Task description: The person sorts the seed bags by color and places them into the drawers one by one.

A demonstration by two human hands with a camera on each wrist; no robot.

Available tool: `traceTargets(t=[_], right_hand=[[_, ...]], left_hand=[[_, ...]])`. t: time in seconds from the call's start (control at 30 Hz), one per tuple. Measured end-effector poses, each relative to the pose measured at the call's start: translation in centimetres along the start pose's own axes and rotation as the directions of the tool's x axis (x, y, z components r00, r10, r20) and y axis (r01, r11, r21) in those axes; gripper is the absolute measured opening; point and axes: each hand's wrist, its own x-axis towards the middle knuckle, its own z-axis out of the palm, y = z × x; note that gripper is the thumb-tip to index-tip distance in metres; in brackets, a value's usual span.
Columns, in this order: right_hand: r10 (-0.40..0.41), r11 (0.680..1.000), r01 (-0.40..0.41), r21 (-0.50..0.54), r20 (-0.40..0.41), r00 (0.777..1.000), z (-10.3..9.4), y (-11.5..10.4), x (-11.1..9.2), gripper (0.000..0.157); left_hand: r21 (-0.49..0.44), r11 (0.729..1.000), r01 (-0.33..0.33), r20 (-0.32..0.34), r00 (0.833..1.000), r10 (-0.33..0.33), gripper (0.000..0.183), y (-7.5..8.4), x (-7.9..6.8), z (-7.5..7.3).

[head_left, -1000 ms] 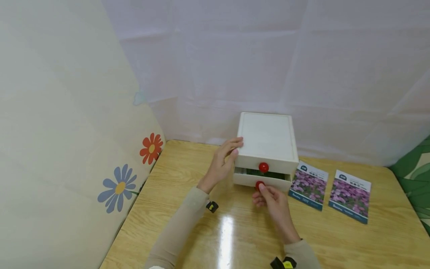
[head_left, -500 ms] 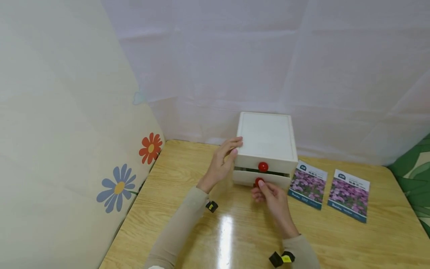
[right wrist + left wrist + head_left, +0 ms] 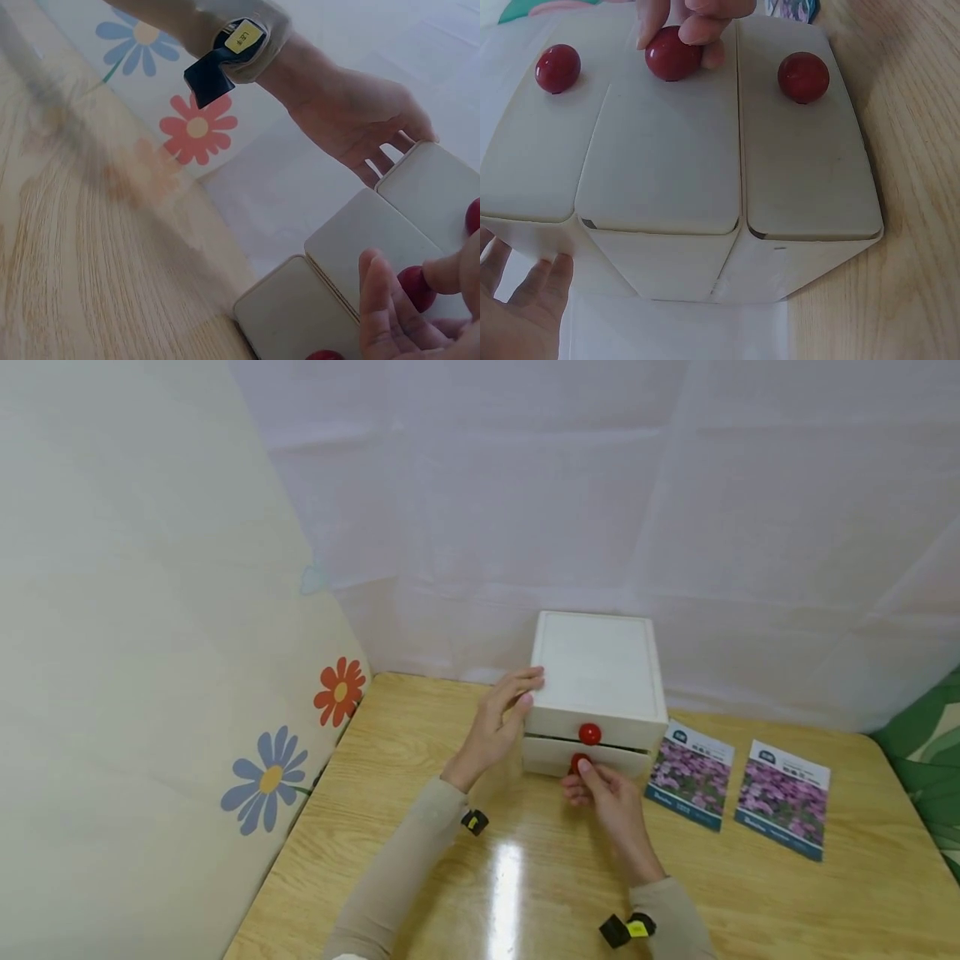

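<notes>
A small white drawer cabinet [image 3: 596,664] stands on the table, its three drawer fronts and red knobs showing in the left wrist view. The middle drawer [image 3: 660,150] sticks out slightly from the other two. My right hand [image 3: 611,802] pinches its red knob [image 3: 673,54] between thumb and fingers. Against the cabinet's left side rests my left hand [image 3: 495,722], fingertips at the top edge and thumb near the front corner. Above the held knob is the top drawer's knob [image 3: 590,734]; the bottom drawer [image 3: 806,157] is hidden in the head view.
Two packets with pink flower pictures lie right of the cabinet, the nearer packet [image 3: 692,774] close to its side and the other packet [image 3: 783,797] farther right. A white cloth [image 3: 480,510] hangs behind the wooden table [image 3: 420,727]. A flower-printed panel [image 3: 187,610] borders the left.
The middle drawer has slid inward with my right hand on its knob. The gap above it has narrowed, and the green contents are now hidden. My left hand stays on the cabinet's side.
</notes>
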Motion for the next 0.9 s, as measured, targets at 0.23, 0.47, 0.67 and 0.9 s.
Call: traceTargets(t=[0.23,0.47,0.67,0.9], right_hand=[[0.012,1.0,-0.012,0.01,0.009,1.0,0.0,0.0,0.3,0.047],[0.017,1.0,-0.017,0.001,0.011,1.0,-0.1,-0.1,0.5,0.048],[0.022,1.0,-0.022,0.0,0.007,1.0,-0.2,-0.1,0.8,0.047],[0.036,0.999,-0.035,-0.028,0.007,0.999,-0.3,-0.1,1.3,0.047]], left_hand=[[0.016,1.0,0.009,0.008,1.0,-0.009,0.031,-2.7,-0.3,0.2],[0.019,1.0,-0.007,0.012,1.0,0.007,0.032,-3.9,-0.4,0.5],[0.012,1.0,0.005,0.0,1.0,-0.005,0.031,-4.0,-0.4,0.6],[0.013,1.0,0.019,-0.01,1.0,-0.019,0.03,-3.2,-0.3,0.8]])
